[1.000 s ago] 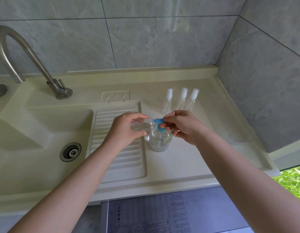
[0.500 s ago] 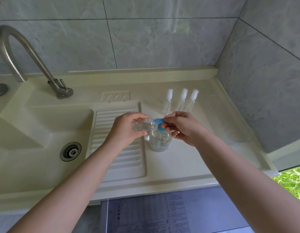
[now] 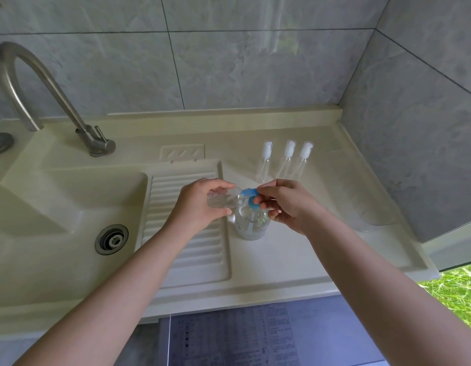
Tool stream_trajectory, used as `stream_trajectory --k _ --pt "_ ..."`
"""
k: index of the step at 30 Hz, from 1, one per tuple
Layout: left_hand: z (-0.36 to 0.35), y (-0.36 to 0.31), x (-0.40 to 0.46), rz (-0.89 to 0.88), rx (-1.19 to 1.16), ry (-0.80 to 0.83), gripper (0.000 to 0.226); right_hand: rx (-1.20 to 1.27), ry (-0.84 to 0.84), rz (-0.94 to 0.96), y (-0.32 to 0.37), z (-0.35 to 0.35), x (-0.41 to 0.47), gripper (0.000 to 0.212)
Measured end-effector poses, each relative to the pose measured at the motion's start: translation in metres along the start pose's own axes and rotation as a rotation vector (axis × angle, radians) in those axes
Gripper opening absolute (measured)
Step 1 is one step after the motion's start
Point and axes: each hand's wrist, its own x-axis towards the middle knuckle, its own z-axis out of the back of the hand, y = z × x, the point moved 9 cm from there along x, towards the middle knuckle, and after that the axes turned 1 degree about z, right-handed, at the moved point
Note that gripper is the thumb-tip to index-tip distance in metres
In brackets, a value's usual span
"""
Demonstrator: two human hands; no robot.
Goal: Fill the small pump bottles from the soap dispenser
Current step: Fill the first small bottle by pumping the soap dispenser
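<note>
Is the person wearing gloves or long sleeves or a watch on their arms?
No. The left hand and right hand are bare, with no gloves. Both forearms are uncovered right to the bottom edge of the picture, so no sleeves show. No watch, ring or bracelet shows on them.

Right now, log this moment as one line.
left hand: holds small bottle | right hand: on blue pump | soap dispenser: upright
</note>
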Motion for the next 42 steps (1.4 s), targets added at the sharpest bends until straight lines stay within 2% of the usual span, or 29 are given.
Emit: stream_trajectory --k 19,28,42 --pt "0.002 -0.003 0.0 0.019 0.014 -0.001 0.055 -0.095 -0.011 0.036 0.01 0.001 -0.003 0.006" --pt "0.001 -0.004 0.0 0.016 0.009 -0.006 0.056 -0.004 0.014 -0.003 -0.001 -0.002 -0.004 0.006" --pt "0.001 -0.003 0.001 0.019 0.034 -0.019 0.056 -0.103 -0.048 0.077 0.002 -0.002 -0.007 0.002"
